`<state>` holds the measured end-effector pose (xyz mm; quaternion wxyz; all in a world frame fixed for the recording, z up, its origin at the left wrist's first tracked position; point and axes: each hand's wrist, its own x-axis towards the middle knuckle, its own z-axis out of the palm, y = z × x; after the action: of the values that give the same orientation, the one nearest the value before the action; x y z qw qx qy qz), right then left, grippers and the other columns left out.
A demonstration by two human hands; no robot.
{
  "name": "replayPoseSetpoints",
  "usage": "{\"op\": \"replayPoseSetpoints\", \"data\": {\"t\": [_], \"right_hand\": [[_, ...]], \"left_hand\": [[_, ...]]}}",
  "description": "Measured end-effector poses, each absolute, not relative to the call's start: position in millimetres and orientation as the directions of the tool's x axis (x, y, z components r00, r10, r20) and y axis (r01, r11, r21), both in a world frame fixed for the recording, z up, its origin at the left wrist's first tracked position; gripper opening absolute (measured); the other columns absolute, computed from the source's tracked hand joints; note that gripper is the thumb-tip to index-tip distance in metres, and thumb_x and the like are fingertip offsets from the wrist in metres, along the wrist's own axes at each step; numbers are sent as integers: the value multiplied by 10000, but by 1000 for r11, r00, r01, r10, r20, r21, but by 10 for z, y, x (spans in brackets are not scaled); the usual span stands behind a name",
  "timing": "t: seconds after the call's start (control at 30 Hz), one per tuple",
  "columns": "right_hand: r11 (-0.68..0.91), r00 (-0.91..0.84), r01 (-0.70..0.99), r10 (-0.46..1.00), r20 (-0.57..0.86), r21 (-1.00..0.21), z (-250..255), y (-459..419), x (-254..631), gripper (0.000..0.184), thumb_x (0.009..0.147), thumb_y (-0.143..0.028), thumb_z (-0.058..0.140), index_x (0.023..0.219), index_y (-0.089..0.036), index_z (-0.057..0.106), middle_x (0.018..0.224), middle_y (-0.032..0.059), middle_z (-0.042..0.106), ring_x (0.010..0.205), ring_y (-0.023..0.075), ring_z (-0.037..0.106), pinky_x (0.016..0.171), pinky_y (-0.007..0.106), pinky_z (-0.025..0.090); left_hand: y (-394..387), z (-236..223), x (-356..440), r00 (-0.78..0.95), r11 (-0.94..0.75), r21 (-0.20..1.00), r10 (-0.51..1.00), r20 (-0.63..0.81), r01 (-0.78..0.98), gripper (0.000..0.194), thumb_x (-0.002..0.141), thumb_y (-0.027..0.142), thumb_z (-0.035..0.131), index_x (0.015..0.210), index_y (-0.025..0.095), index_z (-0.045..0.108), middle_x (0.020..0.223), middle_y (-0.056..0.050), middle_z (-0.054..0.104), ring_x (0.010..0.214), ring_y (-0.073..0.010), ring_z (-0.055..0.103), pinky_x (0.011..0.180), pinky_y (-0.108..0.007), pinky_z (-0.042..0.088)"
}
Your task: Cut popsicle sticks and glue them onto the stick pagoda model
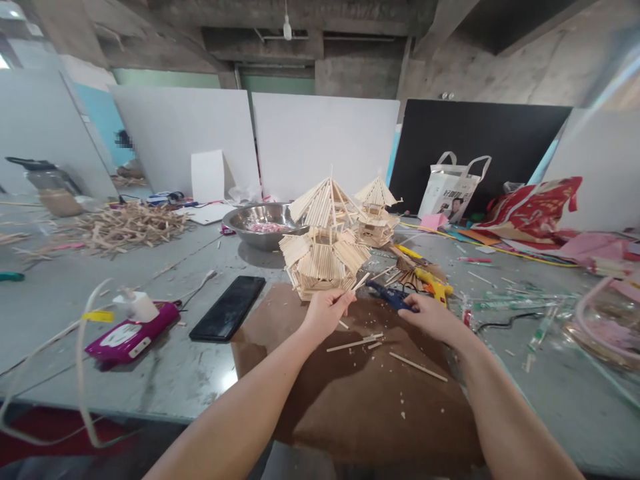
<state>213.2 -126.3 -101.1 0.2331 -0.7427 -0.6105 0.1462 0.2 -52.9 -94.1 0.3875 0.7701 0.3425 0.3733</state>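
Observation:
Between the thumb and fingers of my left hand (pixel 330 313) is a thin wooden stick (pixel 361 283), slanting up to the right. Just beyond it stands a pavilion model (pixel 327 257) built of wooden sticks, with a pointed upper roof and a wider lower roof. My right hand (pixel 433 319) is closed on a dark blue glue gun (pixel 393 295), whose nozzle points left toward the stick and model. Part of its handle is hidden by the fingers. Loose wooden sticks (pixel 419 367) and small scraps lie on the brown board (pixel 360 413) below my hands.
A second stick pavilion (pixel 376 217) and a metal bowl (pixel 240 230) stand behind. A yellow glue gun (pixel 436 287) lies beside my right hand. Leftward are a black phone (pixel 227 310), a purple power strip (pixel 133 337) with cords, and a stick pile (pixel 133 228). Glue sticks (pixel 525 301) lie right.

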Motion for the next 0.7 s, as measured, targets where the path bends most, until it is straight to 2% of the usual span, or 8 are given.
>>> {"op": "replayPoseSetpoints", "data": {"t": [0.07,0.13,0.27,0.33,0.4,0.57,0.63,0.7], "right_hand": [[-121,307,724,938,159,-679,-992,-1268,2180,310,609,-390,543,823,-170,498,684,22,591,553,136,524,499,231,345],[-84,416,591,884,214,-803,-979,-1275,2209,347,567,-388,592,818,-172,488,527,-28,547,411,113,466,421,225,311],[141,535,149,821,199,-979,-993,-1285,2268,235,597,-335,578,513,-188,416,304,-87,342,257,66,308,332,213,221],[270,480,-113,857,186,-956,-1002,-1288,2301,294,606,-276,553,405,-184,358,290,-75,314,265,57,317,343,212,249],[299,377,-293,909,178,-908,-1003,-1291,2314,316,591,-232,528,343,-177,341,286,-59,311,283,52,332,363,210,283],[168,178,-419,979,101,-892,-992,-1291,2196,178,580,-219,495,415,-164,453,309,-57,341,257,35,276,328,197,240],[160,167,-429,981,96,-889,-992,-1289,2130,57,565,-201,502,534,-160,526,336,-67,373,252,24,251,335,191,237],[160,165,-428,981,97,-890,-999,-1285,2087,87,565,-198,504,623,-160,557,326,-76,369,260,27,247,353,191,252]], "left_hand": [[-512,-952,-11,474,-461,859,821,318,224,380,722,416,413,509,129,542,427,32,443,423,-65,373,458,-191,309],[-494,-964,-22,464,-467,860,820,334,207,369,724,412,417,544,125,563,430,33,448,420,-61,368,449,-186,307],[-462,-989,-25,433,-476,865,821,372,159,344,719,403,438,594,118,585,481,21,488,441,-59,405,443,-178,318],[-460,-997,-17,423,-479,869,818,391,122,329,710,400,456,613,114,588,557,7,522,442,-52,421,428,-174,322],[-472,-1000,-8,423,-453,889,821,384,71,322,707,401,463,638,111,584,664,-8,544,393,-27,402,381,-170,308],[-523,-993,-4,453,-329,944,839,301,-18,329,704,413,465,678,105,579,917,-62,549,287,20,349,292,-173,258],[-535,-989,-8,502,-293,956,827,254,-1,334,710,416,459,731,111,594,822,-51,585,274,11,347,292,-171,249],[-544,-986,-12,552,-266,964,807,208,26,344,718,419,448,776,116,601,589,-7,572,263,-9,340,298,-167,230]]}}
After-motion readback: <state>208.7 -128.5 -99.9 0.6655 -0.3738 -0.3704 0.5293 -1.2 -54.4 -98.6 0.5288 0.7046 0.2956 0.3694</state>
